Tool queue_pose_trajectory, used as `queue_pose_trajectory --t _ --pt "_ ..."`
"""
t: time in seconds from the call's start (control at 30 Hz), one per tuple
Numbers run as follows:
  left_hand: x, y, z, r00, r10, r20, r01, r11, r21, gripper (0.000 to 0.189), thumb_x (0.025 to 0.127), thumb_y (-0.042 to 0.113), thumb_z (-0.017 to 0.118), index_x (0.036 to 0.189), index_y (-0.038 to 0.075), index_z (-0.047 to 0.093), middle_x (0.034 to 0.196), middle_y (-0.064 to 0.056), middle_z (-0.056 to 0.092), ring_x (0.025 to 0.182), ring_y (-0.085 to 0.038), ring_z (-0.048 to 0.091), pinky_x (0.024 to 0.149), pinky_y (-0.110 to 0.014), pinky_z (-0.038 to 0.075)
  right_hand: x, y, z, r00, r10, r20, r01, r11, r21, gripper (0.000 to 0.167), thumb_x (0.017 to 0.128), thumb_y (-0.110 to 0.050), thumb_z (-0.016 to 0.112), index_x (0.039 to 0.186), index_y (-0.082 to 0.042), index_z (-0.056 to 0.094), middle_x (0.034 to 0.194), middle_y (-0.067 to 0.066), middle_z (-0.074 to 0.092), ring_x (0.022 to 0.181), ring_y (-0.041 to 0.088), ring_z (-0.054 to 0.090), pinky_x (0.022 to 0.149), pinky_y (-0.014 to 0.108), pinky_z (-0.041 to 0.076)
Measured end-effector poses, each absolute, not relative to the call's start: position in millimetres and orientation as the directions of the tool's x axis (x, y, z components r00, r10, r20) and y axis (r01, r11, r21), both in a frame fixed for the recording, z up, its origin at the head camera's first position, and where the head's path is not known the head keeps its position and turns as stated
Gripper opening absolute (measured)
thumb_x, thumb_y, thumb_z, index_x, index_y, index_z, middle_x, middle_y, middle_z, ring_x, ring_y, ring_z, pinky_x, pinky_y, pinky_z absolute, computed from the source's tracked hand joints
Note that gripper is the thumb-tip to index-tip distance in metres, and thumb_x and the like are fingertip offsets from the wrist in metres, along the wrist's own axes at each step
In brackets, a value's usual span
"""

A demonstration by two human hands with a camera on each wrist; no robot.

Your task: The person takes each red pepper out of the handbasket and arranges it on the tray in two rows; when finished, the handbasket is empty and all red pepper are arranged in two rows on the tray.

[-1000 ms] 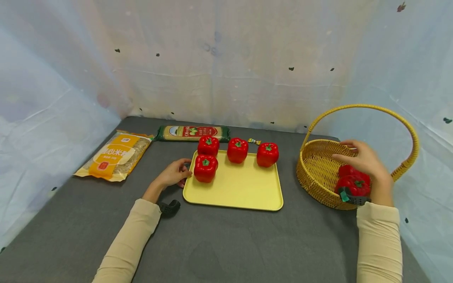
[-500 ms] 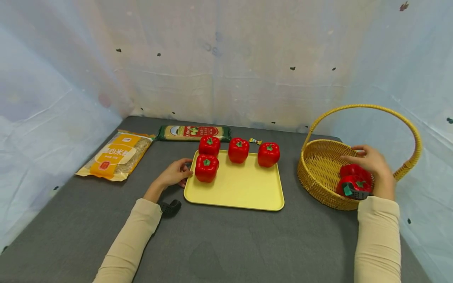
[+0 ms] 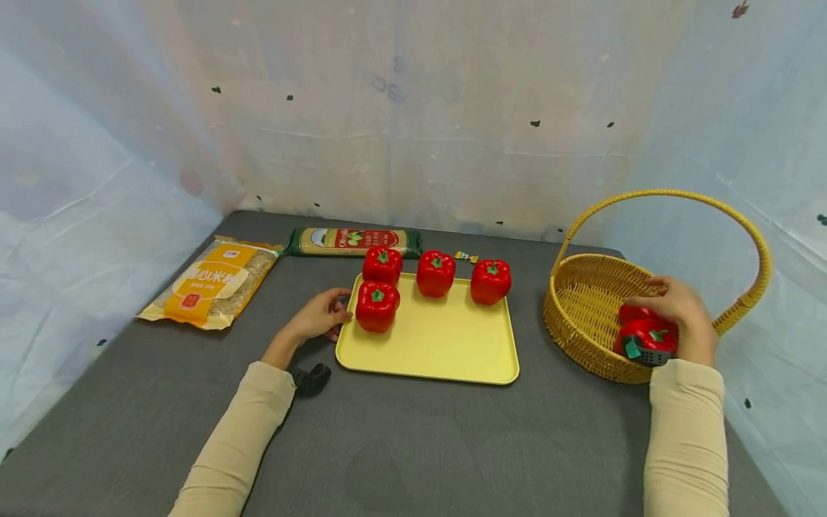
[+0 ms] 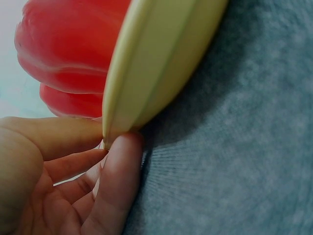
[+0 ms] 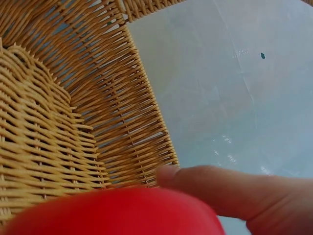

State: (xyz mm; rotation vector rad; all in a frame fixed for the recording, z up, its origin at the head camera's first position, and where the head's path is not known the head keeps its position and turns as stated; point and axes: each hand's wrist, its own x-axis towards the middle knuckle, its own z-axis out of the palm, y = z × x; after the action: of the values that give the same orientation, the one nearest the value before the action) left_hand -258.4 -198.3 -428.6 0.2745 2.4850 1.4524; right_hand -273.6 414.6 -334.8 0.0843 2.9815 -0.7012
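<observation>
My left hand pinches the left rim of a yellow tray; in the left wrist view, thumb and fingers meet at its edge. A red bell pepper stands on the tray close to that hand. Three more, a back left pepper, a middle pepper and a right pepper, line the tray's far edge. My right hand is over the wicker basket, at the red peppers inside it. A straight finger extends beside a pepper in the right wrist view.
The basket's tall handle arches over its opening, near the right forearm. A grain bag lies at the left. Behind the tray are a green-ended noodle pack and a small yellow packet. Pale sheeting encloses the grey table.
My right hand has moved back a little, then lowered toward the peppers in the basket. My left hand has stayed at the tray's rim, and the tray's peppers have not moved.
</observation>
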Motion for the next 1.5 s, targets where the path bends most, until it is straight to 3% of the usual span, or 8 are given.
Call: queue_pose_trajectory --t 0.37,0.67,0.83,0.97,1.07,1.17,1.3,1.5 --pt "-258.7 -197.9 -428.6 -0.950 0.284 -0.127 0.025 0.476 0.879 0.049 0.092 0.007 0.055 0.136 -0.002 0.036 0.085 -0.014 0.052 0.060 -0.019 0.055 0.052 -0.034 0.055 -276.0 420.9 -344.2 -0.974 0.010 -0.227 0.108 0.899 -0.424 0.086 0.087 -0.046 0.059 0.138 0.012 0.021 0.126 0.041 0.027 0.102 0.050 0.041 0.070 0.043 0.049" --pt "-258.2 -197.9 -428.0 -0.949 0.290 -0.121 0.032 0.472 0.881 0.049 0.092 0.007 0.055 0.136 -0.002 0.036 0.085 -0.014 0.052 0.060 -0.019 0.056 0.052 -0.034 0.055 -276.7 422.7 -343.2 -0.973 -0.006 -0.231 0.098 0.894 -0.438 0.076 0.088 -0.039 0.059 0.133 0.013 0.027 0.118 0.040 0.034 0.096 0.047 0.048 0.065 0.040 0.051" --pt "-257.4 -198.0 -427.7 -0.949 0.293 -0.121 0.032 0.469 0.882 0.049 0.092 0.008 0.055 0.136 -0.002 0.036 0.086 -0.014 0.052 0.060 -0.019 0.056 0.053 -0.034 0.055 -272.8 419.6 -342.8 -0.975 0.055 -0.213 0.158 0.848 -0.506 0.080 0.088 -0.041 0.059 0.135 0.012 0.022 0.119 0.039 0.033 0.097 0.046 0.047 0.063 0.037 0.051" --pt "-256.5 -197.9 -427.0 -0.948 0.294 -0.122 0.030 0.464 0.885 0.049 0.092 0.008 0.055 0.137 -0.002 0.036 0.085 -0.014 0.052 0.060 -0.019 0.056 0.053 -0.034 0.055 -269.1 412.5 -338.2 -0.987 0.126 -0.102 0.162 0.806 -0.569 0.083 0.088 -0.044 0.058 0.139 0.009 0.019 0.127 0.039 0.029 0.102 0.050 0.040 0.066 0.046 0.051" --pt "-256.1 -198.4 -426.8 -0.948 0.295 -0.120 0.032 0.464 0.885 0.049 0.092 0.008 0.055 0.137 -0.003 0.035 0.085 -0.014 0.052 0.060 -0.019 0.056 0.052 -0.034 0.055 -266.9 406.0 -331.4 -0.988 0.153 -0.015 0.132 0.789 -0.600 0.086 0.088 -0.045 0.057 0.143 0.006 0.016 0.133 0.039 0.027 0.110 0.053 0.035 0.077 0.059 0.047" --pt "-256.1 -198.4 -426.8 -0.948 0.294 -0.120 0.033 0.467 0.884 0.049 0.092 0.007 0.055 0.137 -0.003 0.035 0.085 -0.014 0.052 0.060 -0.019 0.055 0.052 -0.034 0.055 -263.3 399.9 -323.4 -0.986 0.163 0.044 0.099 0.770 -0.630 0.088 0.087 -0.046 0.058 0.145 0.004 0.014 0.137 0.038 0.025 0.116 0.054 0.031 0.085 0.063 0.041" --pt "-255.9 -197.7 -425.6 -0.950 0.286 -0.128 0.023 0.472 0.881 0.049 0.092 0.008 0.055 0.137 -0.002 0.036 0.085 -0.014 0.052 0.060 -0.019 0.055 0.053 -0.033 0.055 -254.8 390.3 -312.2 -0.983 0.155 0.100 0.054 0.759 -0.649 0.088 0.086 -0.048 0.059 0.146 0.001 0.017 0.139 0.033 0.028 0.118 0.049 0.031 0.078 0.050 0.045" --pt "-255.3 -197.4 -424.4 -0.950 0.282 -0.132 0.018 0.473 0.881 0.050 0.092 0.008 0.055 0.137 -0.002 0.035 0.085 -0.014 0.051 0.061 -0.019 0.056 0.053 -0.033 0.055 -238.2 368.0 -294.9 -0.981 0.104 0.167 -0.038 0.731 -0.681 0.080 0.085 -0.043 0.064 0.146 -0.011 0.025 0.139 0.021 0.031 0.117 0.037 0.033 0.071 0.028 0.041"
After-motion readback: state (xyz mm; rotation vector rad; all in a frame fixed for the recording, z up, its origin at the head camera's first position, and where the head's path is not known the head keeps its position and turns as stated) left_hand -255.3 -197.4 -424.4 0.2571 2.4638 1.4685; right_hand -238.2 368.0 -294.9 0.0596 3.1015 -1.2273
